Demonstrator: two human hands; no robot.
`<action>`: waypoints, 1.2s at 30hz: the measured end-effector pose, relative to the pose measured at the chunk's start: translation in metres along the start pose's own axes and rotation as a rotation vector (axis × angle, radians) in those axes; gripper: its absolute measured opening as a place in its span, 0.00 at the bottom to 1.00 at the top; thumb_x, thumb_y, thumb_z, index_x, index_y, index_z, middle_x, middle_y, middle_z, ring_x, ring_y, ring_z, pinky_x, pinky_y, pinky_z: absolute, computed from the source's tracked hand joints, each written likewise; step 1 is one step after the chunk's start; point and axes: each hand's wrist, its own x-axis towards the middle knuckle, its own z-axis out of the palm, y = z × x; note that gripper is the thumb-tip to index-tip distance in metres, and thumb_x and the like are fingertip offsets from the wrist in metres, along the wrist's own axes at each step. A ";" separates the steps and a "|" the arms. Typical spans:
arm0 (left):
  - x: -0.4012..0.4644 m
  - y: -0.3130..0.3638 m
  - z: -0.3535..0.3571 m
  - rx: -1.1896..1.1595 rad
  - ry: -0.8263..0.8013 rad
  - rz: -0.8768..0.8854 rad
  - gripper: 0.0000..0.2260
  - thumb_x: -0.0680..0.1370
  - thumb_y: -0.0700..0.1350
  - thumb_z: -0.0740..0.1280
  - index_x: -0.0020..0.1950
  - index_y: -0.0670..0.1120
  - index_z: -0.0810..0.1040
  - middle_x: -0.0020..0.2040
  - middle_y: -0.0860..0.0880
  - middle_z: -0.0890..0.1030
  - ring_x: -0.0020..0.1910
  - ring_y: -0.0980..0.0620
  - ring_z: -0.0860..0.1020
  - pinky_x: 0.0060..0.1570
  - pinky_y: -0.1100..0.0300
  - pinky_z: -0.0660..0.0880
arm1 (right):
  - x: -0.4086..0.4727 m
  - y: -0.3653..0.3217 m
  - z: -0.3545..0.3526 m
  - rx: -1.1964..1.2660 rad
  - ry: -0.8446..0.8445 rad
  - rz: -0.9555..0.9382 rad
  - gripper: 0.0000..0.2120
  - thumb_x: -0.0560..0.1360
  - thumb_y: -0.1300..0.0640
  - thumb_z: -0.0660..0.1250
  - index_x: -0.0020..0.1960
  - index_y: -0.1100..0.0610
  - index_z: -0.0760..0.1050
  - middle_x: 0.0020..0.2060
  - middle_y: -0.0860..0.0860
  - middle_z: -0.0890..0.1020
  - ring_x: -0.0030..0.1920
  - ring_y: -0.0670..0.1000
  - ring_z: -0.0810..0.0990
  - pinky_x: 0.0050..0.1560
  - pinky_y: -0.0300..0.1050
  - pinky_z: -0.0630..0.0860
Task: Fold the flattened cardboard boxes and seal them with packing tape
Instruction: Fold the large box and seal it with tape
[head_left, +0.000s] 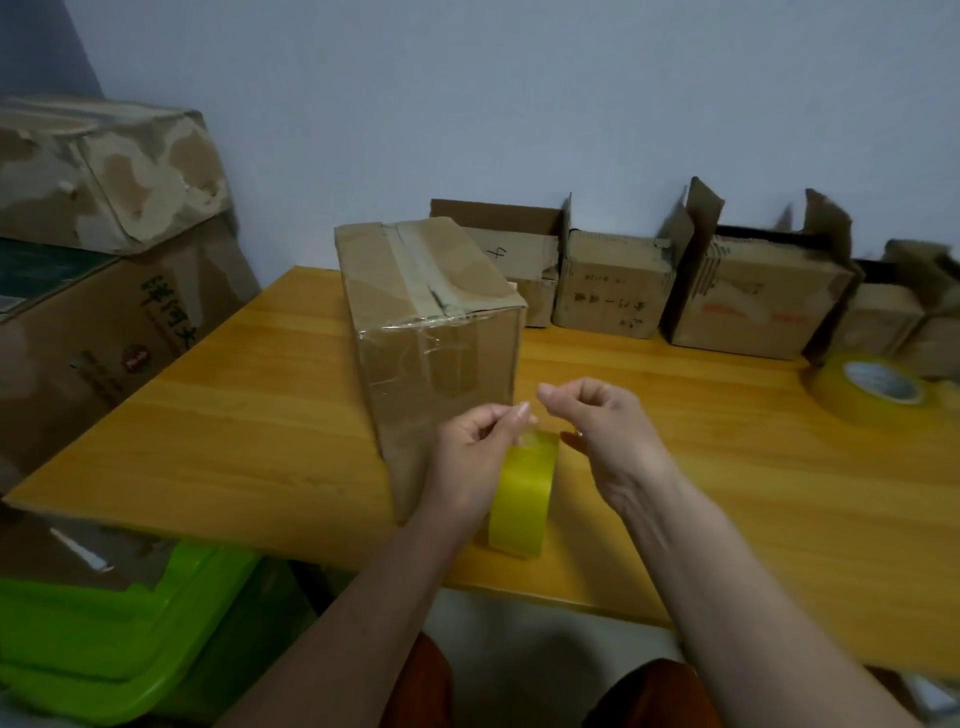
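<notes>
Yellow tape roll (522, 493) is standing on edge near the front rim of a wooden table (727, 467), at 6 o'clock from a tall cardboard box (431, 332) and just beside its near corner. A person's left hand (475, 452) is pinching the loose end of the tape at the top of the roll between thumb and forefinger, while the right hand (597, 421), at 3 o'clock of the left, is curling its fingers with thumb and forefinger drawn together; whether those fingertips are gripping any tape cannot be told. The box is sitting upright on the table with its top flaps closed under a strip of clear tape, more wrinkled tape shining across its near face.

A second, larger roll (867, 384) is lying flat at 3 o'clock on the table, well apart from the hands. A row of open boxes (675, 291) is lining the wall at 12 to 2 o'clock behind the tall box. At 9 o'clock, 2 worn cartons (104, 249) are resting stacked beside the table, and a green bin (104, 639) is sitting on the floor at 7 o'clock.
</notes>
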 end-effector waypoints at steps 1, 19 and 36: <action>-0.001 -0.001 0.005 0.026 -0.008 0.021 0.10 0.79 0.47 0.66 0.39 0.52 0.83 0.33 0.54 0.80 0.37 0.61 0.76 0.42 0.65 0.73 | -0.002 0.000 -0.004 0.040 0.031 0.022 0.11 0.74 0.58 0.71 0.35 0.56 0.72 0.34 0.50 0.76 0.37 0.45 0.76 0.39 0.39 0.72; -0.012 0.008 0.054 0.178 0.053 -0.072 0.36 0.70 0.43 0.77 0.74 0.48 0.64 0.61 0.52 0.70 0.48 0.60 0.77 0.48 0.66 0.75 | -0.004 0.000 -0.050 0.287 0.213 0.115 0.12 0.75 0.66 0.66 0.35 0.59 0.69 0.26 0.51 0.70 0.27 0.47 0.69 0.26 0.36 0.69; 0.009 0.031 0.053 0.685 -0.077 0.423 0.02 0.72 0.46 0.74 0.42 0.49 0.83 0.38 0.58 0.77 0.42 0.55 0.73 0.45 0.60 0.70 | -0.004 0.007 -0.064 0.125 0.053 -0.012 0.04 0.77 0.60 0.67 0.45 0.59 0.77 0.36 0.52 0.78 0.41 0.51 0.76 0.46 0.46 0.73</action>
